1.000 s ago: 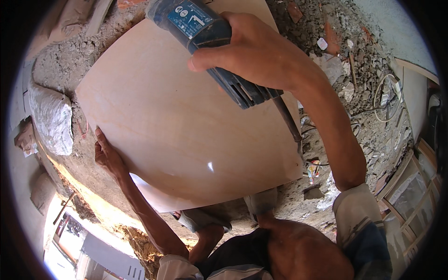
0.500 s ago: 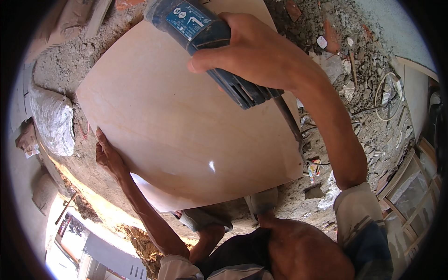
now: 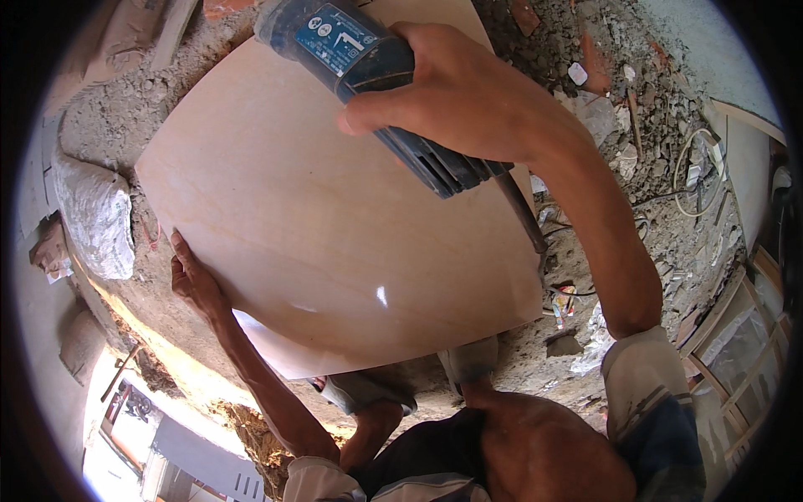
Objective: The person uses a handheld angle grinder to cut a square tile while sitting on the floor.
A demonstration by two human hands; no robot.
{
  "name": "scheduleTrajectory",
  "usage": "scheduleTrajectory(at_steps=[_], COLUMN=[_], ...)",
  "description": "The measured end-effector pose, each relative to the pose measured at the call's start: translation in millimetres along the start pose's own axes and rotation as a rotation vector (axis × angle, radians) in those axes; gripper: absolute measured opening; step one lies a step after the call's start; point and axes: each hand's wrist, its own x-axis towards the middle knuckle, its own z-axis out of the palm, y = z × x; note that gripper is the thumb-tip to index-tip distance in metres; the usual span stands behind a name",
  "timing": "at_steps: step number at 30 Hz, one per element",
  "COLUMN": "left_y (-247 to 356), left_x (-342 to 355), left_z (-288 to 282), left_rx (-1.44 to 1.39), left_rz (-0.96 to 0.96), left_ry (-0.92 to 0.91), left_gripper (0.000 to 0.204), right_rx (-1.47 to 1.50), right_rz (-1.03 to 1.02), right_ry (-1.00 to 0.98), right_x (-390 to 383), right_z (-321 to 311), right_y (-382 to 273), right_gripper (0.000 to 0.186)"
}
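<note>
My right hand (image 3: 427, 96) is wrapped round a dark blue and black power tool (image 3: 341, 52), held over the upper part of a large glossy cream tile (image 3: 318, 217) with faint veins; its working end is at the upper frame edge, hard to make out. A thick dark cord (image 3: 523, 213) runs from the tool's rear down along the tile's right side. My left hand (image 3: 192, 276) grips the tile's left edge with its fingers. My knee and two sandalled feet show below the tile's near edge.
Broken rubble and brick pieces (image 3: 595, 71) lie on the right, with looped cable (image 3: 682, 176). A white plastic sack (image 3: 92, 222) is at the left, cloth-like brown material (image 3: 125, 46) at upper left, wooden frames (image 3: 736, 360) at lower right, and a bright drop-off at lower left.
My right hand and the tool have shifted very slightly, with the tool's front end a little further left. My left hand holds nearly the same position on the tile.
</note>
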Motion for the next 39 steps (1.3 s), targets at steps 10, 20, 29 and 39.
scheduleTrajectory(at_steps=[10, 20, 29, 39], left_y=[-9.3, -0.8, 2.1, 2.6], left_x=[4.9, 0.6, -2.4, -3.7], left_z=[0.1, 0.1, 0.3, 3.1], left_rx=[-0.006, 0.006, -0.008, -0.035], left_rz=[0.020, -0.004, -0.007, 0.044], left_ry=[0.003, -0.003, -0.011, 0.027], left_gripper=[0.078, 0.078, 0.077, 0.070], right_rx=[0.005, 0.016, 0.020, 0.025], right_rz=[0.012, 0.004, -0.009, 0.011], right_ry=[-0.015, -0.032, -0.030, -0.036], right_x=[-1.1, -0.8, -0.1, -0.7], right_z=[-1.8, -2.5, -2.3, -2.6], right_y=[-1.7, 1.8, 4.7, 5.9], right_gripper=[0.055, 0.058, 0.056, 0.054])
